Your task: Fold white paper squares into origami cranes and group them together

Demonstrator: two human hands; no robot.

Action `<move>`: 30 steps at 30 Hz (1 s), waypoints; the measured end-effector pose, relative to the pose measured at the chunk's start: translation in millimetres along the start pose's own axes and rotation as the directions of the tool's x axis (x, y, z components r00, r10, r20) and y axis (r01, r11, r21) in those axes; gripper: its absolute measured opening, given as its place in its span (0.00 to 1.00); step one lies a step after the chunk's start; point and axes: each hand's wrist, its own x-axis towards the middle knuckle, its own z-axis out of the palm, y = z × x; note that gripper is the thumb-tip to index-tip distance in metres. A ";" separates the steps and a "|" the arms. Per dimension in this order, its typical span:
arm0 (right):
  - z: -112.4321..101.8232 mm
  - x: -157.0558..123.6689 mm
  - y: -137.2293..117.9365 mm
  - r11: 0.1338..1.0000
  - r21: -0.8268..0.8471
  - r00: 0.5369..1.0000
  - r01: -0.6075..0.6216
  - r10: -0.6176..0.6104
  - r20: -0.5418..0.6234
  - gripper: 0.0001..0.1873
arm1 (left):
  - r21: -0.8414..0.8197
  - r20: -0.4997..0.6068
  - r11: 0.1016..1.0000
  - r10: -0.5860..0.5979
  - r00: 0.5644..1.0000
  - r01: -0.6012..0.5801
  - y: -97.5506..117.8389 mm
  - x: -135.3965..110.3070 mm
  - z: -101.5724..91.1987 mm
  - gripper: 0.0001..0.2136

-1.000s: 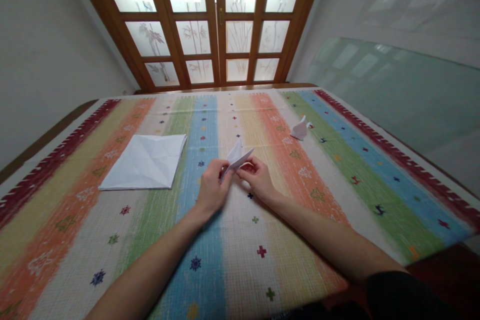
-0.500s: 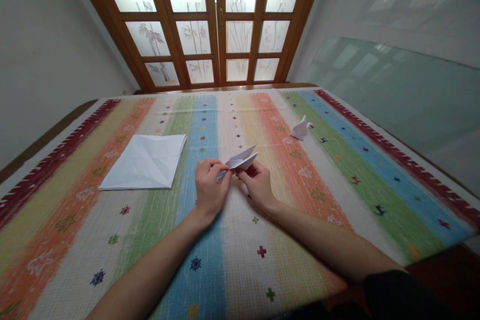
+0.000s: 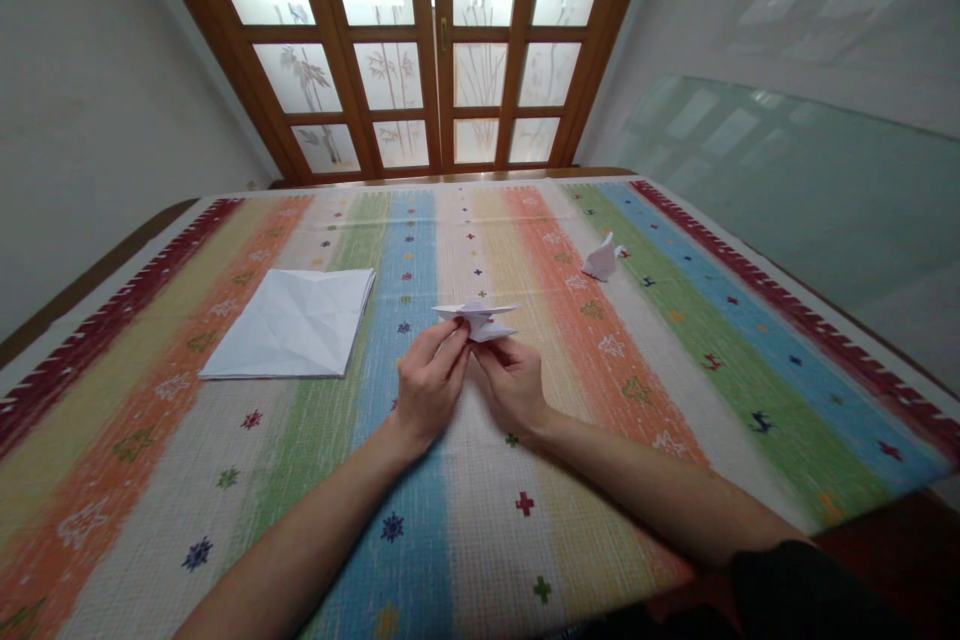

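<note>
Swung to jut both left and right since half a second ago, the paper sits pinched in the left hand and right hand above the cloth, apparently mid-shaping, the next move calling for a light, steady grip.

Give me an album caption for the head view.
Left hand and right hand hold a white origami piece above a striped tablecloth.

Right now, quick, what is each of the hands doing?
Left hand: closed, pinching the small white folded-paper shape.
Right hand: closed, holding the same shape from below.
</note>
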 end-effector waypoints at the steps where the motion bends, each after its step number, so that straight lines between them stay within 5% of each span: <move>1: -0.6 -0.4 -1.3 1.000 -0.013 0.999 0.022 -0.021 0.046 0.10 | -0.011 -0.009 1.000 -0.021 1.000 0.021 -1.2 0.5 -1.2 0.11; 8: -4.5 0.3 -5.6 0.980 -0.047 0.956 0.191 -0.175 0.234 0.19 | -0.130 -0.090 0.979 -0.168 0.982 0.156 -5.4 11.2 -9.3 0.07; 12: -5.1 1.0 -5.1 0.949 -0.158 0.960 0.274 -0.279 -0.011 0.07 | -0.322 -0.069 0.874 -0.405 0.912 0.364 -5.3 20.7 -9.2 0.04; 14: -5.8 1.8 -4.3 0.942 -0.203 0.940 0.267 -0.301 -0.161 0.11 | -0.461 0.007 0.741 -0.547 0.837 0.488 -5.2 24.1 -7.2 0.06; 16: -6.8 2.8 -4.5 0.932 -0.225 0.929 0.285 -0.326 -0.173 0.17 | -0.561 0.086 0.615 -0.622 0.778 0.554 -4.3 25.6 -4.5 0.08; 21: -9.2 3.9 -10.5 0.879 -0.302 0.916 0.370 -0.399 -0.040 0.17 | -0.647 0.225 0.481 -0.621 0.751 0.592 2.5 23.1 1.1 0.12; 30: -8.1 1.9 -7.1 0.858 -0.340 0.915 0.385 -0.404 0.018 0.17 | -0.654 0.281 0.418 -0.639 0.716 0.630 12.9 19.7 2.5 0.14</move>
